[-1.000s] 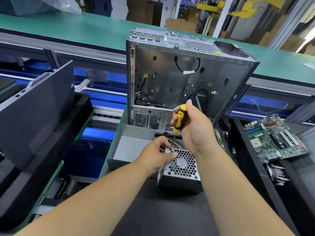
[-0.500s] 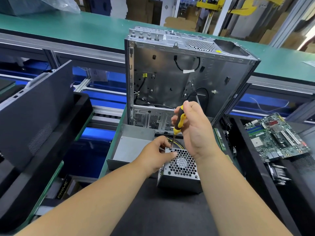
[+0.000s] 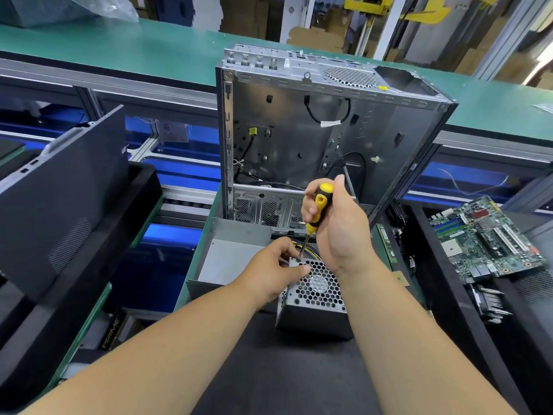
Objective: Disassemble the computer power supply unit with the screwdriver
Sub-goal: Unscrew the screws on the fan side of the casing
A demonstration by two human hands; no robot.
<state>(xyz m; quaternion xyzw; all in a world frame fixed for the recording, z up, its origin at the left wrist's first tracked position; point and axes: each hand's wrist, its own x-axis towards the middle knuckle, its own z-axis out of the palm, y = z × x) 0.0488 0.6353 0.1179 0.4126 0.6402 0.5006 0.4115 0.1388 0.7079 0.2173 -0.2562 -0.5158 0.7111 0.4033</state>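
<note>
A grey power supply unit (image 3: 314, 316) with a honeycomb fan grille on top sits on a dark mat near me. My right hand (image 3: 338, 229) grips a yellow and black screwdriver (image 3: 315, 211), held almost upright, with its tip on the unit's far left top corner. My left hand (image 3: 275, 271) rests on that same corner, fingers pinched beside the tip. Yellow and black wires (image 3: 302, 244) show behind the unit, partly hidden by my hands.
An open, stripped metal computer case (image 3: 314, 130) stands upright behind the unit. A grey metal cover (image 3: 230, 256) lies to the left. A black side panel (image 3: 59, 187) leans at far left. A green motherboard (image 3: 484, 238) and a heatsink (image 3: 490, 304) lie at right.
My right hand has shifted its fingers on the screwdriver handle, so more of the yellow top shows. The tip stays on the same corner, and my left hand has not moved.
</note>
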